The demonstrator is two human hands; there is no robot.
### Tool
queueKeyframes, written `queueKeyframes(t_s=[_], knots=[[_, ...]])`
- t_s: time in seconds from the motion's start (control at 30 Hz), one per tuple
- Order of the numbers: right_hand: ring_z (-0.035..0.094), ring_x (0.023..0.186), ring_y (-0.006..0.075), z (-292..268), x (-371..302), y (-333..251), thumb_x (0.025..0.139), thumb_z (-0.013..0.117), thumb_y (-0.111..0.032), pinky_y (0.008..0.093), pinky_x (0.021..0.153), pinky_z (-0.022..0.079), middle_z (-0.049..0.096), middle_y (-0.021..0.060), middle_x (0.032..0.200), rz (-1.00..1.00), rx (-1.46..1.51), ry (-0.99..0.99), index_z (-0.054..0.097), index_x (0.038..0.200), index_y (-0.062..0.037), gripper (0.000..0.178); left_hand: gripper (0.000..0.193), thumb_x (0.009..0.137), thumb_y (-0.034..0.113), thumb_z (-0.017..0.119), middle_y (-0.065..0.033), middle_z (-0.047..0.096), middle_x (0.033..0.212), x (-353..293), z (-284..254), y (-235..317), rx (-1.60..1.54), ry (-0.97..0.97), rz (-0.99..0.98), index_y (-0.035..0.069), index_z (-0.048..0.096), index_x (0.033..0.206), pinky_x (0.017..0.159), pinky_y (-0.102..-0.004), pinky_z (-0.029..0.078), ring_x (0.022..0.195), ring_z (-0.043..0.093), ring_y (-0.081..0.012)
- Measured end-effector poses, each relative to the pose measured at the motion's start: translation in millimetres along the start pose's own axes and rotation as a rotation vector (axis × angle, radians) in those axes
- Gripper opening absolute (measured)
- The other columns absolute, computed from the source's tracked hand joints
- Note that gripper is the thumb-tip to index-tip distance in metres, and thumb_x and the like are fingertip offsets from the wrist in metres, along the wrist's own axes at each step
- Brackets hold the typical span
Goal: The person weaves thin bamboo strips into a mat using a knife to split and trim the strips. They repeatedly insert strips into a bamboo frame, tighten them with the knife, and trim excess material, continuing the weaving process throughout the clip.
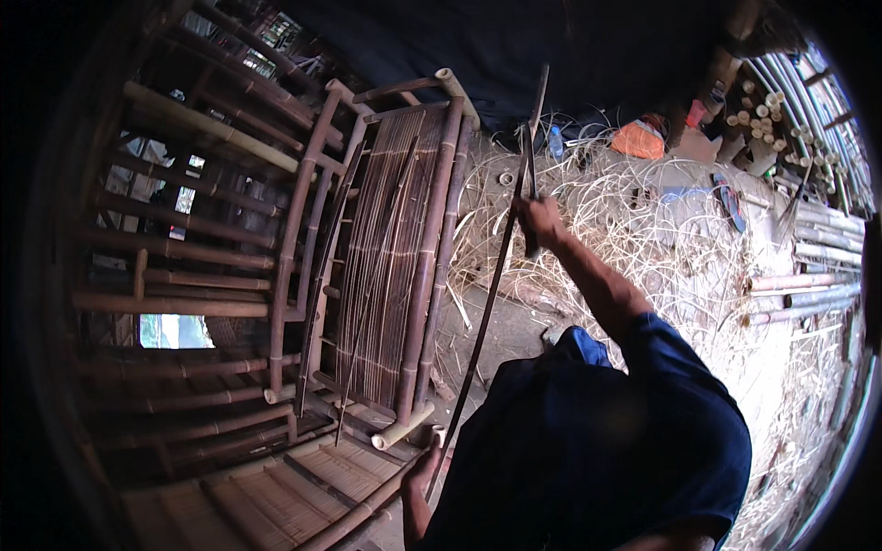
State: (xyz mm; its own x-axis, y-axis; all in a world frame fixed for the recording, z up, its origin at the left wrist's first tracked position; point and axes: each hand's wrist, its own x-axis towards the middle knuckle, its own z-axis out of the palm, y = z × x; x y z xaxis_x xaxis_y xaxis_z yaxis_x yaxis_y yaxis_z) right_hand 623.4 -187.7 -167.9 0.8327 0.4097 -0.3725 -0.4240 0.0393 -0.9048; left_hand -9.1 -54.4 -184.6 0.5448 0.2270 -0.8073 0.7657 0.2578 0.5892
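A long, dark bamboo strip (492, 298) runs slantwise in front of me, its far end up near the dark cloth. My right hand (542, 222) is closed round the handle of a knife (528, 151), whose narrow blade points away from me and lies against the strip's upper part. Down by my left side, my left hand (423, 466) is closed on the strip's lower part; some of its fingers are hidden. Left of the strip stands a dark bamboo bench (427, 266), with several thin bamboo strips (390, 220) lying lengthwise on it.
Pale shavings (625, 225) cover the floor ahead and right. A plastic bottle (556, 142), an orange bag (640, 138) and a sandal (729, 204) lie among them. Bamboo poles (799, 298) are stacked at right. Bamboo frames (184, 275) fill the left; a slatted bamboo panel (266, 496) lies near left.
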Motion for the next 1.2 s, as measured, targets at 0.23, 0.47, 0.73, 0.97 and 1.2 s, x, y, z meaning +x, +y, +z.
queueKeyframes(t_s=[0.23, 0.47, 0.73, 0.97, 1.2], knots=[[0.068, 0.072, 0.0380, -10.0, 46.6, -30.2, 0.090, 0.064, -0.059, 0.0465, 0.061, 0.051, 0.067, 0.0221, 0.075, -0.400, -0.944, 0.076, 0.070, 0.086, -0.0048, 0.055, 0.033, 0.101, 0.034, 0.058, 0.0049, 0.056, 0.068, 18.1, 80.5, 115.3, 0.183, 0.235, 0.408, 0.006, 0.065, 0.117, 0.049, -0.0227, 0.040, 0.056, 0.050, -0.0040], [0.056, 0.044, 0.0284, 10.3, -68.2, 37.2, 0.097, 0.047, -0.063, 0.0427, 0.040, 0.044, 0.059, 0.0142, 0.060, -0.990, -1.181, -0.127, 0.063, 0.090, -0.0044, 0.061, 0.045, 0.091, 0.033, 0.074, 0.0093, 0.048, 0.067, 52.4, 139.2, 270.7, 0.100, 0.197, 0.522, 0.008, 0.062, 0.127, 0.046, -0.0201, 0.030, 0.055, 0.042, -0.0007], [0.068, 0.076, 0.0426, 42.4, -181.2, 31.4, 0.096, 0.045, -0.065, 0.0508, 0.065, 0.052, 0.069, 0.0218, 0.084, -0.710, -1.077, -0.559, 0.060, 0.098, -0.0042, 0.063, 0.033, 0.088, 0.027, 0.080, 0.0035, 0.061, 0.083, 73.2, 138.1, 317.3, -0.074, 0.290, 0.521, 0.006, 0.064, 0.108, 0.058, -0.0215, 0.044, 0.070, 0.054, -0.0037], [0.068, 0.070, 0.0422, 58.1, -120.5, -15.1, 0.097, 0.042, -0.065, 0.0499, 0.056, 0.052, 0.067, 0.0223, 0.071, -0.613, -1.131, -0.243, 0.067, 0.087, -0.0059, 0.065, 0.032, 0.094, 0.009, 0.066, 0.0061, 0.053, 0.071, 0.8, 129.0, 322.1, 0.103, 0.275, 0.619, 0.001, 0.061, 0.124, 0.054, -0.0242, 0.037, 0.061, 0.047, -0.0043], [0.069, 0.067, 0.0381, 57.2, -123.8, -46.2, 0.100, 0.041, -0.061, 0.0475, 0.057, 0.053, 0.069, 0.0192, 0.076, -1.001, -1.188, -0.554, 0.066, 0.090, -0.0091, 0.059, 0.044, 0.091, 0.017, 0.068, 0.0084, 0.047, 0.066, -38.3, 123.4, 285.9, 0.025, 0.239, 0.581, 0.001, 0.057, 0.131, 0.050, -0.0228, 0.032, 0.057, 0.041, -0.0018]])
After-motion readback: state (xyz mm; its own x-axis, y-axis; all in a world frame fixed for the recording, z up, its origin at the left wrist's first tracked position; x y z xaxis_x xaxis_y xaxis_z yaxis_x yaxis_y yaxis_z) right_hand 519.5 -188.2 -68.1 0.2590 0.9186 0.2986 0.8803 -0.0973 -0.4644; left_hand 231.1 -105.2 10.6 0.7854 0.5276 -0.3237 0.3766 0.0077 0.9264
